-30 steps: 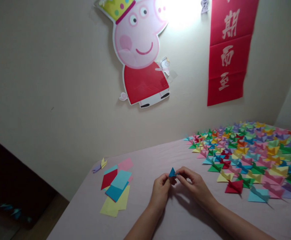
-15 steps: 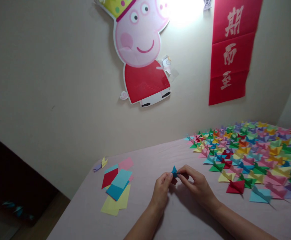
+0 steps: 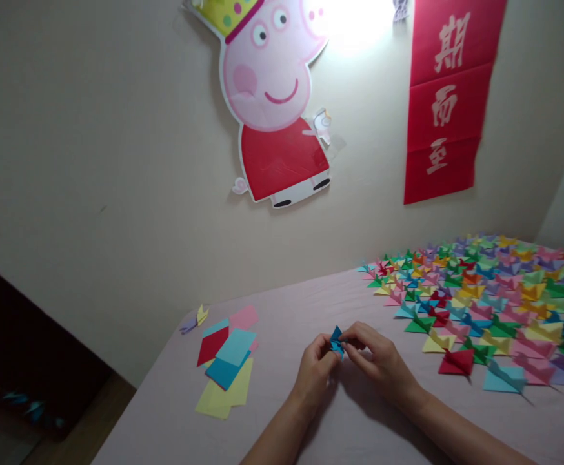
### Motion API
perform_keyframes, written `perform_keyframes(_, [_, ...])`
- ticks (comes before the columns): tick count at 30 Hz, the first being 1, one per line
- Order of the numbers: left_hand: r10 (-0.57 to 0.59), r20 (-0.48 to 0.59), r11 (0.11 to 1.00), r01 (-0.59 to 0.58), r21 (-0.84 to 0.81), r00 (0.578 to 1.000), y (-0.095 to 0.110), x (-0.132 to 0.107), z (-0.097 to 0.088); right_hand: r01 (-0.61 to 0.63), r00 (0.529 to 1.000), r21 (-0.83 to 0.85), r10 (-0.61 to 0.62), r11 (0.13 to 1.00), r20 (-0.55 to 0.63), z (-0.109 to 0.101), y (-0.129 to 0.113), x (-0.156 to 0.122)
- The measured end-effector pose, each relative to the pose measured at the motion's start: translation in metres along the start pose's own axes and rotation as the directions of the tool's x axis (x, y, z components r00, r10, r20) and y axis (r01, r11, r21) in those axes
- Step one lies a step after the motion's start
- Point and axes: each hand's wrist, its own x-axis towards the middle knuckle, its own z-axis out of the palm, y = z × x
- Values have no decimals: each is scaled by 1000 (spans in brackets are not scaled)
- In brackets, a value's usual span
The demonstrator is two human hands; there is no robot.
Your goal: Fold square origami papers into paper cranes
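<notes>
A small piece of folded blue paper [image 3: 337, 344] is held between my two hands, just above the pale pink cloth [image 3: 282, 413]. My left hand [image 3: 315, 368] pinches its left and lower side between thumb and fingers. From the right, the thumb and fingertips of my right hand [image 3: 372, 349] close on its edge. One pointed tip of the paper stands up above the fingers; part of the rest is hidden behind them.
Left of my hands lie loose paper sheets [image 3: 236, 345] in several colours. Beyond them are a yellow and a purple folded piece [image 3: 201, 315]. Rows of folded paper cranes [image 3: 475, 310] cover the right side, up to the wall [image 3: 166, 194].
The blue paper has turned in my fingers and more of its face shows. My left thumb has shifted lower on it, and my right fingers have moved slightly.
</notes>
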Motion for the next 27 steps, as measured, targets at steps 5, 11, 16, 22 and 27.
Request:
perform_keyframes(5, [8,10,999,-9,42,1000,-12,3,-2,4,1000,-101,-3,995,9,-2,-1,1])
perform_keyframes(11, [48,-5,993,-47,106,999,-17,4,0,126,992,-392,-121,911,39,0,1,3])
perform_keyframes(16, [53,14,989,-55,134,998,-18,4,1,215,975,-652,-201,727,97,-10,-15,1])
perform_keyframes(22, [27,-9,987,-25,159,1000,-21,2,0,64,997,-740,-66,670,26,-69,-33,-34])
perform_keyframes(27, [22,-11,982,-20,190,1000,-19,-1,3,-46,997,-806,-27,590,-77,-123,-9,-80])
